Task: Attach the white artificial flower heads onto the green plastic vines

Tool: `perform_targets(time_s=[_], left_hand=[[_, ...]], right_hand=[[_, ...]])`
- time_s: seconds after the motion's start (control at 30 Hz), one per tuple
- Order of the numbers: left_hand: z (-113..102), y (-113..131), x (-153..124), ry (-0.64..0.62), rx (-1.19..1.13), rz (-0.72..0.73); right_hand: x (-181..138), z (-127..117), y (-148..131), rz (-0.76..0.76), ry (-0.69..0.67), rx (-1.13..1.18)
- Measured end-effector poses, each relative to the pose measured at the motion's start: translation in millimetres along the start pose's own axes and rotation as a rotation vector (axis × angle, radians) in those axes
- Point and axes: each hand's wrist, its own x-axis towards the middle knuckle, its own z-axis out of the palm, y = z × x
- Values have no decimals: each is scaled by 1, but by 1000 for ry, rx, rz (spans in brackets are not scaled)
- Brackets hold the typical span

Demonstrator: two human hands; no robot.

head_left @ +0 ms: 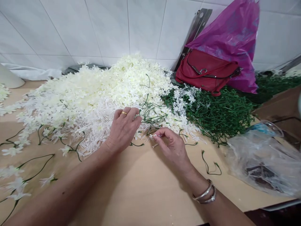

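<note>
My left hand (125, 127), with rings on it, is over the front of a heap of white artificial flowers (94, 84). Its fingers are curled together, and the hand itself hides their tips and whatever they grip. Just beyond them, loose green plastic stems (152, 113) lie on the blossoms. To the right, my right hand (172, 147) pinches a small white artificial flower (154, 136) between thumb and forefinger, a little above the tabletop (145, 188). Thin white flower shanks (101, 113) show along the heap's near side.
Green stems (211, 110) are piled at right, below a red handbag (207, 69) and a purple plastic bag (232, 40). A clear plastic bag (263, 160) sits at the right edge. Stems with flowers (16, 185) lie at left. A tiled wall (105, 28) bounds the back.
</note>
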Motion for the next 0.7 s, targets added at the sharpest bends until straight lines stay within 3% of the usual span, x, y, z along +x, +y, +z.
perform_targets(time_s=[0.17, 0.27, 0.37, 0.5, 0.7], left_hand=[[-13, -2, -5, 128, -128, -10], [-25, 6, -6, 276, -445, -218], [-32, 17, -3, 290, -938, -497], [-34, 25, 0, 194, -1467, -632], [-30, 32, 0, -223, -1411, -698]], right_hand=[[1, -3, 0, 3, 31, -15], [1, -4, -1, 9, 60, -5], [0, -5, -2, 33, 66, 23], [0, -7, -3, 98, 85, 102], [7, -11, -6, 244, 149, 419]])
